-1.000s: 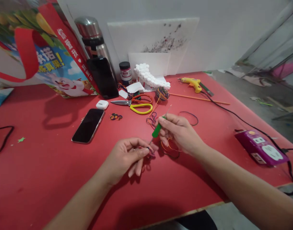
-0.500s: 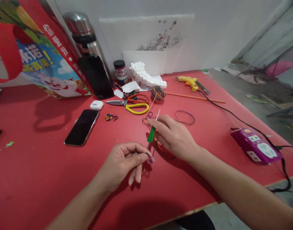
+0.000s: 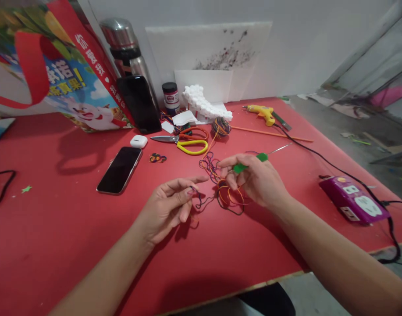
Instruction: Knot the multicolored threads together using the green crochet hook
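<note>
My left hand [image 3: 168,206] pinches a small dark piece of yarn work [image 3: 193,190] between thumb and fingers, and the fingertips partly hide it. From it a dark strand runs right to loose loops of multicoloured yarn [image 3: 229,193] on the table. My right hand [image 3: 261,182] is closed around the green handle of a crochet hook [image 3: 261,157]. The hook's thin metal shaft points to the upper right, away from the work. Behind the loops lies the yarn ball [image 3: 221,127], with an orange strand leading from it.
Scissors [image 3: 192,148], a small knotted yarn piece [image 3: 158,158], a phone [image 3: 119,170] and a white earbud case [image 3: 138,141] lie left of the yarn. At the right are a yellow glue gun [image 3: 260,113], its cord, and a purple power socket [image 3: 355,199]. A gift bag [image 3: 89,96] stands back left.
My right hand has moved right, away from my left, and the hook has swung from upright to pointing right. My left hand has risen slightly, its index finger now stretched out.
</note>
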`<action>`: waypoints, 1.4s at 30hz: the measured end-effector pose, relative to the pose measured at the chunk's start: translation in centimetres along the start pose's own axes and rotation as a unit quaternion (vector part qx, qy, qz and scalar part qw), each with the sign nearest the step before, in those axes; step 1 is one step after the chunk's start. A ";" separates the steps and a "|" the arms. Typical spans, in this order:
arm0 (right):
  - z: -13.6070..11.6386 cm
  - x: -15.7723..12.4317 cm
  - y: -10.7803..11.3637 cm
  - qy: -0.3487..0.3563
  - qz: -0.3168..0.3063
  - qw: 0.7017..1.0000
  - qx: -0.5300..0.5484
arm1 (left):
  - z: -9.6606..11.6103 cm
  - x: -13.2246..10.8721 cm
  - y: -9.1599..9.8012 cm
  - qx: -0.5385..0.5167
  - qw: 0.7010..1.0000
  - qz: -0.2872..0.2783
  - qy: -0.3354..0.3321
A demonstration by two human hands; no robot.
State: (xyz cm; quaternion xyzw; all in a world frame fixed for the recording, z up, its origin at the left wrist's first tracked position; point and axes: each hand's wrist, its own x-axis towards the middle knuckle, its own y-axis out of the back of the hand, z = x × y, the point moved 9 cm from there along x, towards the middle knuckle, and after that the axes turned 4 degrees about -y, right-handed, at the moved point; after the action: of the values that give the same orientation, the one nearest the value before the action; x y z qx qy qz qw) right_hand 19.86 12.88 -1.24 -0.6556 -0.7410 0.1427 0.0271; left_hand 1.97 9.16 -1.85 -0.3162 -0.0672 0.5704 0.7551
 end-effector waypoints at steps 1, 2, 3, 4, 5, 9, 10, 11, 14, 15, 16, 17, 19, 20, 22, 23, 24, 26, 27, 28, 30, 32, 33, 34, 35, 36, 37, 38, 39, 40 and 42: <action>0.2 -0.1 -0.5 -0.010 -0.013 1.000 0.014 | 0.0 0.2 0.2 -0.007 1.000 0.009 -0.002; 0.3 -0.2 -0.8 -0.014 -0.024 0.999 0.020 | -0.1 0.3 0.3 -0.010 1.000 0.015 -0.003; 0.3 -0.3 -1.1 -0.012 -0.035 0.999 0.019 | -0.1 0.3 0.4 -0.010 1.000 0.019 -0.005; 0.1 -0.5 -1.3 -0.004 -0.042 0.999 0.010 | -0.1 0.4 0.5 -0.009 1.000 0.024 -0.009; 0.0 -0.7 -1.5 0.005 -0.049 0.999 -0.012 | -0.1 0.4 0.5 -0.008 0.999 0.029 -0.015; 0.7 -1.6 -3.5 0.004 -0.108 0.984 -0.142 | 0.4 0.2 0.6 0.011 0.998 0.052 -0.044; 1.2 -1.9 -4.5 -0.007 -0.144 0.977 -0.156 | 0.6 0.2 0.5 0.016 0.997 0.056 -0.049; 1.7 -2.2 -5.4 -0.013 -0.174 0.971 -0.163 | 0.7 0.1 0.4 0.021 0.997 0.058 -0.052; 2.2 -2.2 -6.2 -0.004 -0.173 0.965 -0.195 | 0.9 -0.1 0.1 0.028 0.997 0.049 -0.059; 2.0 -2.1 -6.1 0.009 -0.159 0.967 -0.200 | 0.9 -0.1 0.0 0.034 0.997 0.044 -0.058; 1.8 -1.9 -5.7 0.018 -0.142 0.967 -0.211 | 0.9 0.0 0.0 0.044 0.997 0.038 -0.055; 1.5 -1.6 -5.1 0.028 -0.119 0.967 -0.222 | 0.8 0.0 0.0 0.059 0.996 0.033 -0.052; 0.8 -1.2 -3.7 0.044 -0.074 0.966 -0.245 | 0.6 0.0 0.1 0.092 0.995 0.021 -0.038; 0.3 -1.0 -3.0 0.057 -0.055 0.964 -0.254 | 0.5 0.0 0.1 0.103 0.994 0.015 -0.034; -0.3 -0.8 -2.5 0.082 -0.052 0.958 -0.270 | 0.5 -0.1 -0.2 0.102 0.994 0.006 -0.033; -0.4 -0.7 -2.6 0.093 -0.060 0.956 -0.273 | 0.6 -0.3 -0.4 0.090 0.995 0.003 -0.035; -0.4 -0.7 -2.8 0.104 -0.074 0.953 -0.274 | 0.7 -0.5 -0.6 0.076 0.996 -0.001 -0.039; -0.2 -0.9 -3.7 0.126 -0.106 0.949 -0.270 | 0.8 -0.8 -1.4 0.047 0.998 -0.020 -0.045; -0.1 -1.2 -4.4 0.142 -0.126 0.945 -0.268 | 0.6 -1.0 -1.8 0.035 0.998 -0.032 -0.040; 0.2 -1.4 -5.1 0.149 -0.147 0.940 -0.270 | 0.4 -1.1 -2.2 0.024 0.998 -0.044 -0.034; 0.6 -2.0 -6.3 0.157 -0.188 0.928 -0.281 | -0.1 -1.1 -2.4 0.009 0.998 -0.051 -0.022; 0.7 -2.4 -7.0 0.157 -0.215 0.920 -0.289 | -0.3 -0.9 -2.1 0.008 0.999 -0.037 -0.025; 0.5 -2.5 -6.9 0.159 -0.213 0.918 -0.294 | -0.3 -0.8 -1.8 0.016 0.999 -0.024 -0.033; 0.2 -2.5 -6.5 0.164 -0.197 0.919 -0.300 | -0.1 -0.7 -1.4 0.028 0.999 -0.006 -0.045; -0.4 -2.4 -5.8 0.169 -0.167 0.922 -0.306 | 0.2 -0.5 -0.9 0.047 0.997 0.014 -0.062; -1.2 -2.3 -4.6 0.181 -0.115 0.928 -0.305 | 0.6 -0.5 -0.4 0.068 0.994 0.037 -0.081; -1.7 -2.1 -3.3 0.176 -0.068 0.938 -0.292 | 1.0 -0.5 0.2 0.091 0.989 0.062 -0.100; -2.1 -2.1 -2.1 0.164 -0.029 0.949 -0.269 | 1.5 -0.5 0.6 0.112 0.983 0.086 -0.117; -2.4 -2.2 -1.0 0.155 0.008 0.958 -0.242 | 1.8 -0.6 1.0 0.130 0.977 0.107 -0.131; -2.7 -2.4 0.0 0.158 0.041 0.963 -0.213 | 2.1 -0.7 1.3 0.143 0.972 0.122 -0.140; -2.6 -2.9 0.7 0.137 0.061 0.976 -0.159 | 2.2 -0.8 1.5 0.158 0.968 0.135 -0.142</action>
State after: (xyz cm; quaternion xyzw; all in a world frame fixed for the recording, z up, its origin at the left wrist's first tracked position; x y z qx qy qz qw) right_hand 21.55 10.54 1.50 -0.7087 -0.7022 -0.0669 0.0147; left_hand -0.57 9.59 -0.72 -0.1153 -0.0394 0.7093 0.6943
